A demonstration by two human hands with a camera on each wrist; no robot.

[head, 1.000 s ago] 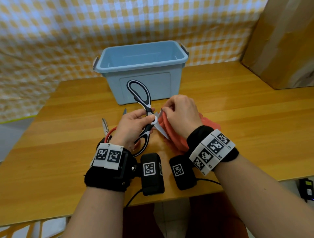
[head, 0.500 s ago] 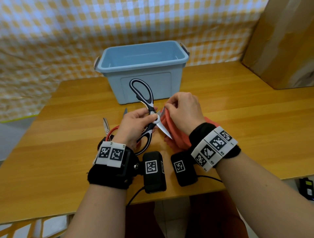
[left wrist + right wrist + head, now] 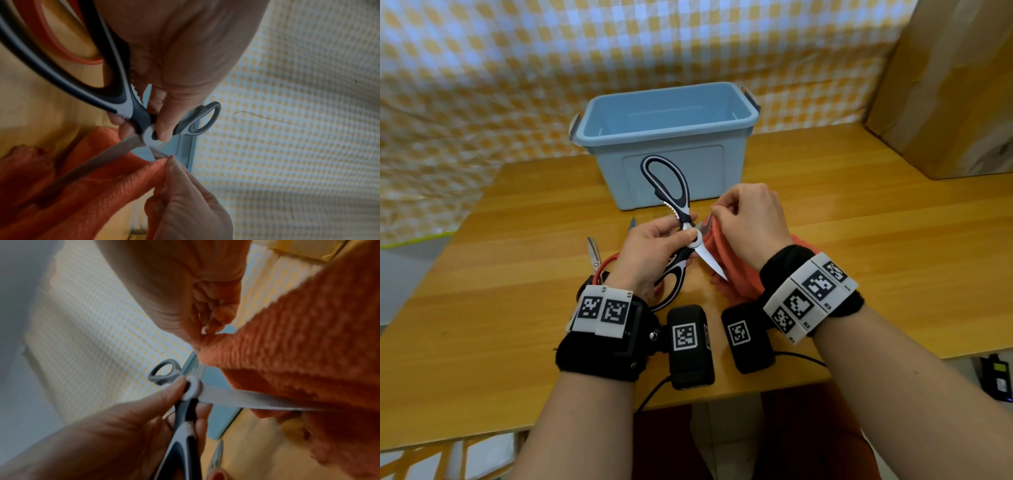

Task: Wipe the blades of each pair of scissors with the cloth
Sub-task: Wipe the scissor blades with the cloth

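Red-handled steel scissors (image 3: 599, 263) are laid on the wooden table (image 3: 500, 308), left of the left hand (image 3: 650, 253). Opened black-and-grey kitchen scissors (image 3: 681, 219) are pinched at the pivot by that hand. Rightward, an orange waffle-textured cloth (image 3: 726, 263) is pinched over one blade by the right hand (image 3: 751, 222).

Wooden table (image 3: 517, 308) with blue bin (image 3: 671, 150), red-handled scissors (image 3: 599, 263).

No legible text, brand or number found. Only black-and-white square marker codes seen on wristbands (image 3: 810, 296) and wrist camera housings (image 3: 690, 346).
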